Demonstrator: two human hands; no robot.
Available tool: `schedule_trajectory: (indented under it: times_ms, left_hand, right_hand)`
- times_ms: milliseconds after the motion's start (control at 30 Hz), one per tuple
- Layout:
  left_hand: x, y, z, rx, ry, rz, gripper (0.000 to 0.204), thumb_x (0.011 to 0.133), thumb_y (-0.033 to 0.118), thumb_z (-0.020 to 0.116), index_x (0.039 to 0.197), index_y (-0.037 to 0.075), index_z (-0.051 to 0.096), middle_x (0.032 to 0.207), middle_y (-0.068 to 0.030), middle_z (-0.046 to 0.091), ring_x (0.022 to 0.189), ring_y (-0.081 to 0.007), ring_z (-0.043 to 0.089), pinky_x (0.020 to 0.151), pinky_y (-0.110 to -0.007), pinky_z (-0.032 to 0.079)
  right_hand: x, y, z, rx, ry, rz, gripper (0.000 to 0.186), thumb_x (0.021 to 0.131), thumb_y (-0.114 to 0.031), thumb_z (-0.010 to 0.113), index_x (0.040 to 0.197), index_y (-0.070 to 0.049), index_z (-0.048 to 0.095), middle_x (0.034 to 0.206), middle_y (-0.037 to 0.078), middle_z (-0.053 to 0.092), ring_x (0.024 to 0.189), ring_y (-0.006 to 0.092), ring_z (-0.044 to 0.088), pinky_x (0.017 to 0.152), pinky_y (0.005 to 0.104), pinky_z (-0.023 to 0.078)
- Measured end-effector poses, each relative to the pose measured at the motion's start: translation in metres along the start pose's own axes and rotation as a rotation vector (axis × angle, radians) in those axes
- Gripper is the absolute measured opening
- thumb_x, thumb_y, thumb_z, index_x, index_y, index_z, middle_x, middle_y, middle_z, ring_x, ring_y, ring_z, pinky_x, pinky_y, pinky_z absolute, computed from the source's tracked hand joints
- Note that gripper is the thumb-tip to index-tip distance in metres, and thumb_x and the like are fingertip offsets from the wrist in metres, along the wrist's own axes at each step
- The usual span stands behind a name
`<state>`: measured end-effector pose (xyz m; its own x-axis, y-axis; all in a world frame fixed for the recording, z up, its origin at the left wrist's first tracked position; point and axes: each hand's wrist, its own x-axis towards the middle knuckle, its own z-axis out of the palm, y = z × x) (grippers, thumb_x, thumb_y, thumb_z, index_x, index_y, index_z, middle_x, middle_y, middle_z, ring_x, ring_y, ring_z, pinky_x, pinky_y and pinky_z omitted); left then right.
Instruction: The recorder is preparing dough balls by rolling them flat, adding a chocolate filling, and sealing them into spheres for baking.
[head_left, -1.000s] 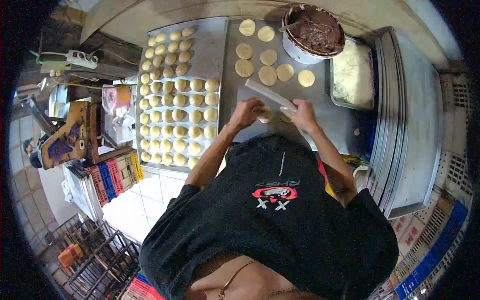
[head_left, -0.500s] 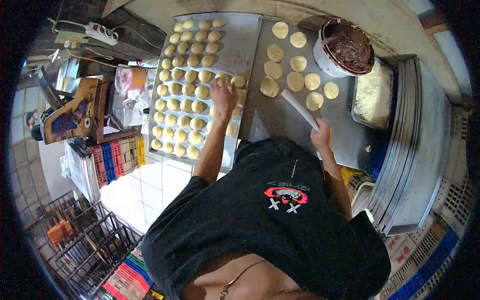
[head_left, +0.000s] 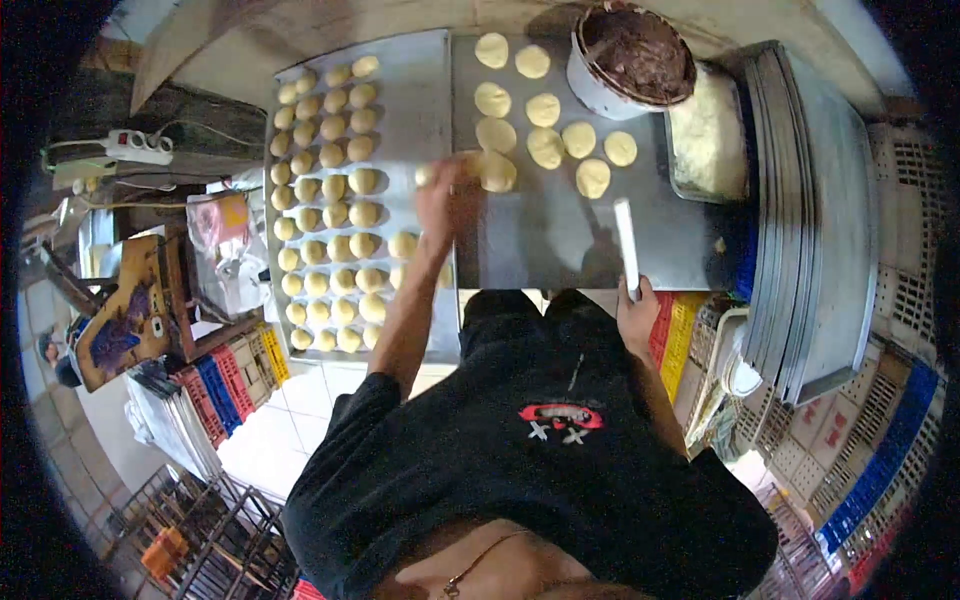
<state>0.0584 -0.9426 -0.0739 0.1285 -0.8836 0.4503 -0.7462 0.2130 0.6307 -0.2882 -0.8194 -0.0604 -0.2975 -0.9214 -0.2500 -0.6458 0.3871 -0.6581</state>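
Snugly, right fingers [head_left: 648, 293] around white rod [head_left: 627, 240]

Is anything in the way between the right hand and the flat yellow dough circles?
Nothing visible is. The right hand holds a white cylindrical rolling pin; between the pin's far end and the nearest flat, round, pale-yellow dough disc, there's only flat grey metal worktop.

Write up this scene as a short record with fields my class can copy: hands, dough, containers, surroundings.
Left hand: left hand blurred, over the metal tray's right edge; grip unclear
Right hand: right hand holding a white rod
Dough, left: dough balls in rows on the tray
Dough, right: flattened rounds on the metal worktop
Containers: white tub of brown paste
Far right: stacked trays
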Motion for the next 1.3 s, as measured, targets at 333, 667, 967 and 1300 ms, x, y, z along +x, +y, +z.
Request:
schedule_trajectory:
  times_ms: [333,667,967,1300]
  left_hand:
    - [-0.093,0.112,0.148,0.195,-0.717,0.354,0.075,0.087,0.061,0.050,0.145,0.017,0.034,0.149,-0.0214,0.030,0.138,-0.0406,0.026,0.113,-0.056,0.018]
    - [-0.131,0.091,0.112,0.254,-0.541,-0.006,0.069,0.097,0.040,0.039,0.147,-0.005,0.020,0.153,-0.0227,0.023,0.144,-0.0346,0.017,0.116,-0.054,0.010]
    - [-0.023,0.062,0.168,0.472,-0.251,-0.046,0.068,0.096,0.038,0.041,0.146,-0.005,0.023,0.153,-0.0216,0.023,0.144,-0.0331,0.017,0.115,-0.055,0.010]
    - [-0.147,0.108,0.100,0.258,-0.525,-0.001,0.060,0.097,0.032,0.042,0.144,-0.003,0.030,0.151,-0.0222,0.029,0.143,-0.0343,0.023,0.115,-0.052,0.015]
  right_hand:
    - [0.045,0.037,-0.039,-0.026,0.242,-0.310,0.031,0.082,-0.009,0.065,0.113,-0.009,0.063,0.105,0.014,0.063,0.096,0.0367,0.059,0.084,0.0415,0.049]
    - [0.075,0.053,0.009,-0.371,-0.035,-0.848,0.053,0.087,-0.025,0.062,0.132,0.000,0.050,0.134,0.016,0.052,0.124,0.0316,0.049,0.105,0.0469,0.036]
    - [0.200,0.003,0.042,-0.389,0.184,-0.726,0.068,0.093,-0.041,0.052,0.140,0.004,0.034,0.146,0.020,0.037,0.139,0.0325,0.031,0.112,0.0521,0.023]
    - [0.068,0.080,0.019,-0.292,-0.065,-0.929,0.053,0.081,-0.019,0.067,0.128,-0.001,0.051,0.136,0.015,0.049,0.130,0.0317,0.042,0.107,0.0481,0.032]
